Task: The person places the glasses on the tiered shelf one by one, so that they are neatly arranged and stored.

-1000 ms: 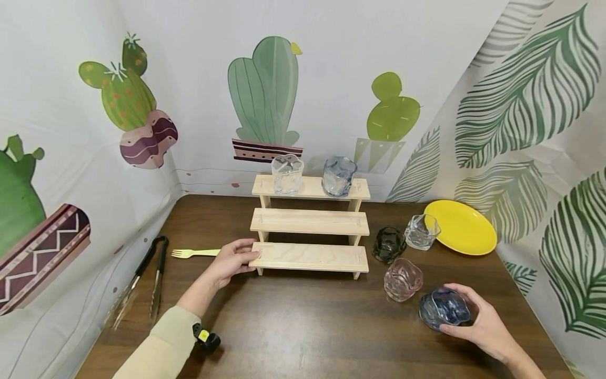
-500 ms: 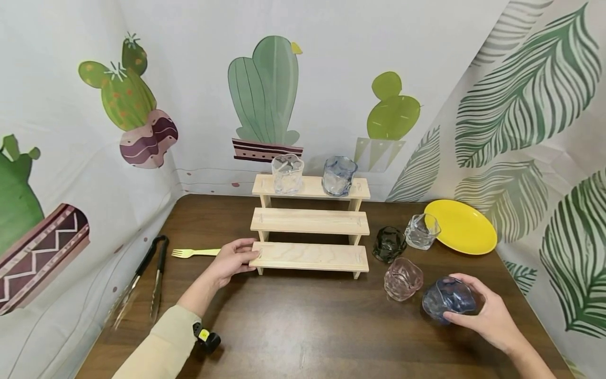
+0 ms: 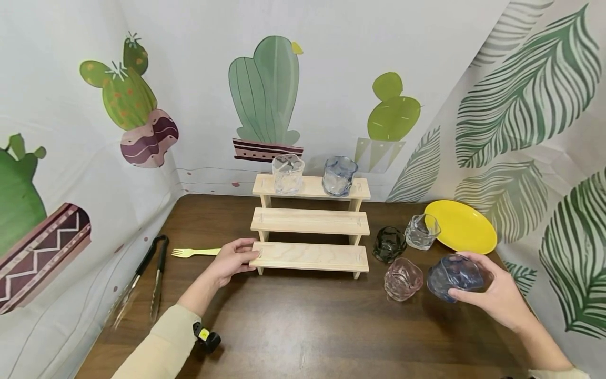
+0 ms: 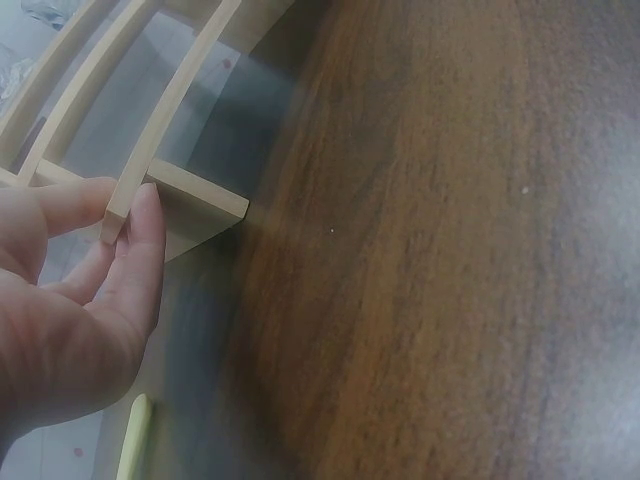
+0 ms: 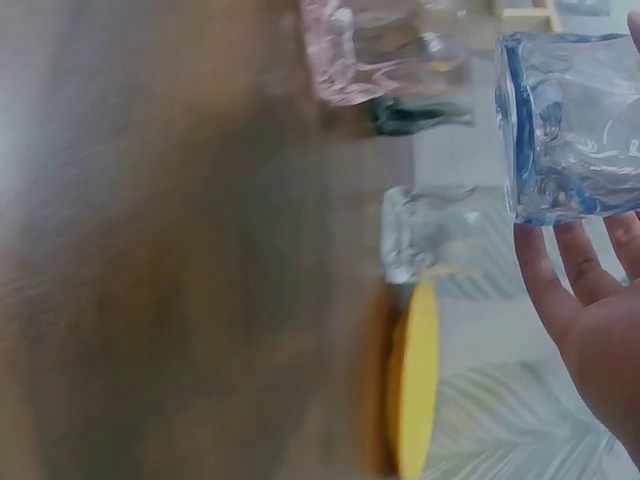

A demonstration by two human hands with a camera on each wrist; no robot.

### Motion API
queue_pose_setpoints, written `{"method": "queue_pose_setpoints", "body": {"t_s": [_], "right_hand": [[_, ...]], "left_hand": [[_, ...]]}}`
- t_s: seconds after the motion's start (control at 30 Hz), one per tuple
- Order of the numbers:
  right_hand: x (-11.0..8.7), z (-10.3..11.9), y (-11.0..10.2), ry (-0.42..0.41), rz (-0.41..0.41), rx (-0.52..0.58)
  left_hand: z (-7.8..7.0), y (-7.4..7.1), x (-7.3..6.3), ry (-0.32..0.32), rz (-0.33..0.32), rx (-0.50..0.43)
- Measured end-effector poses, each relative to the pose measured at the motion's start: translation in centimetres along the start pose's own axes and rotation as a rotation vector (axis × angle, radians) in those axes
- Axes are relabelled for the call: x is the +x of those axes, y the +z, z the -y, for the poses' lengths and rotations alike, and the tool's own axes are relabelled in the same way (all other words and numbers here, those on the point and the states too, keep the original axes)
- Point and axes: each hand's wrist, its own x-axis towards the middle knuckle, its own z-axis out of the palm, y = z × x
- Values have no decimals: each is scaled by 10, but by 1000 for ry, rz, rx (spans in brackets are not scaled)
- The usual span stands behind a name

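Note:
My right hand grips a blue glass by its sides; in the right wrist view the glass is clear of the table. My left hand pinches the left end of the lowest step of a three-step wooden stand, thumb and fingers on either side of the board in the left wrist view. A clear glass and another blue glass stand on the top step. Left of the held glass, a pink glass is on the table, with a dark glass behind it.
Another clear glass stands beside a yellow plate at the back right. A yellow fork lies left of the stand, and black-handled tongs lie at the table's left edge. Patterned cloth hangs behind and on both sides.
The right hand has raised the blue glass off the table and carried it farther back and slightly right. The left hand and the stand have kept their place.

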Motion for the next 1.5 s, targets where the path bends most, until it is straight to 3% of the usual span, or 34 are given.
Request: {"method": "queue_pose_setpoints", "body": {"t_s": [0.27, 0.53, 0.77, 1.23, 1.4, 1.5], "right_hand": [[28, 28, 3, 3, -23, -26], [59, 59, 25, -17, -22, -31], [84, 80, 55, -8, -2, 26], [125, 105, 123, -84, 85, 176], [136, 116, 149, -71, 112, 234], [143, 124, 163, -49, 122, 205]], "left_hand": [[0, 0, 0, -7, -2, -6], [-1, 0, -1, -6, 0, -2], [0, 0, 0, -8, 0, -6], [2, 0, -1, 4, 7, 6], [2, 0, 0, 3, 5, 1], [2, 0, 0, 3, 5, -2]]}}
